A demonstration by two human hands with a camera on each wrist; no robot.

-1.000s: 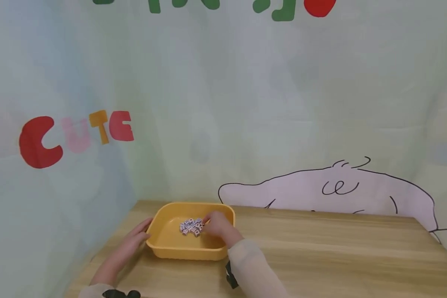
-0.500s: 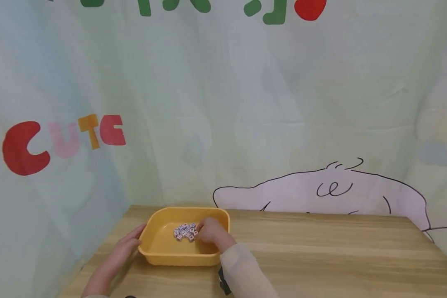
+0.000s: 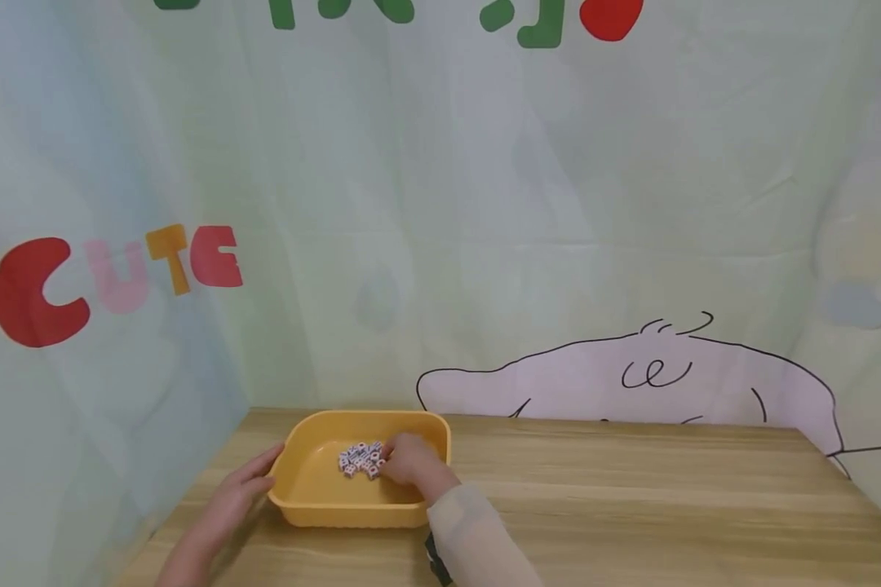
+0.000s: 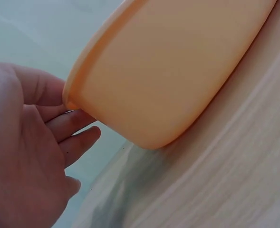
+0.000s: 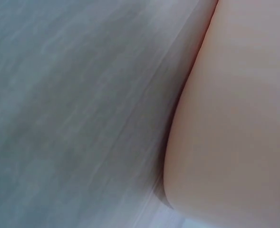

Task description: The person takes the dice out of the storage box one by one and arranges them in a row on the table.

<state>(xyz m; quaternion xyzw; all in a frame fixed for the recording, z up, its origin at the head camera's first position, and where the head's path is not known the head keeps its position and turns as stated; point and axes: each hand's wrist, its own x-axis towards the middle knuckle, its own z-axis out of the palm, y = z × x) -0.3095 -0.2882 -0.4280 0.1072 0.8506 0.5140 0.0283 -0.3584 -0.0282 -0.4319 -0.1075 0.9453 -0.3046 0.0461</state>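
Toward the left of the table, a yellow plastic basin (image 3: 316, 487) stands in the head view, with a small pile of white dice (image 3: 360, 459) on its floor. The left hand (image 3: 236, 493) touches the basin's left side. In the left wrist view, its fingers (image 4: 69, 124) are fairly straight and loosely spread at the rim, some partly behind the wall. Reaching inside over the near right part, the right hand (image 3: 414, 465) has its fingertips at the right edge of the dice. Whether it pinches a die is hidden. The right wrist view holds only the basin's outer wall (image 5: 230, 133) and tabletop.
The wooden table (image 3: 617, 497) extends to the right of the basin. Behind it and along the left hangs a pale printed cloth (image 3: 484, 204) with coloured letters and a cartoon outline. A black wrist strap (image 3: 436, 558) shows beneath the right sleeve (image 3: 480, 534).
The head view has shifted, so the basin and both hands appear slightly lower and further left. The right hand stays at the dice and the left hand at the basin's side.
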